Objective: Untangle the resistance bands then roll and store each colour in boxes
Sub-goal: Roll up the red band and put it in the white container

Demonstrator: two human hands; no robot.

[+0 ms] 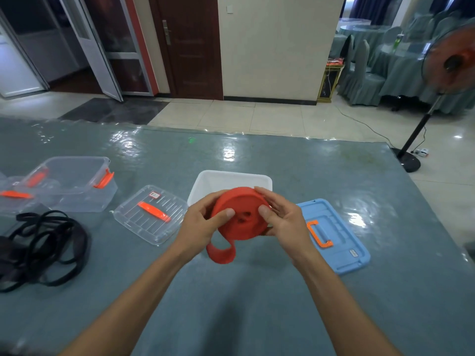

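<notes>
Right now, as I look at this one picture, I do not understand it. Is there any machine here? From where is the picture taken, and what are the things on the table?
There is no machine. A person works with two bare hands, and the single picture comes from a camera worn on the person's head, looking forward and down.

The left hand and the right hand together grip a red band wound into a flat roll, thumbs on its face. Its loose end hangs below in a loop.

On the table you see:
- a white box, open, just behind the roll
- a blue lid with an orange handle, on the right
- a clear lid and, further left, a clear box with orange clips
- black bands in a tangled heap at the left edge
</notes>
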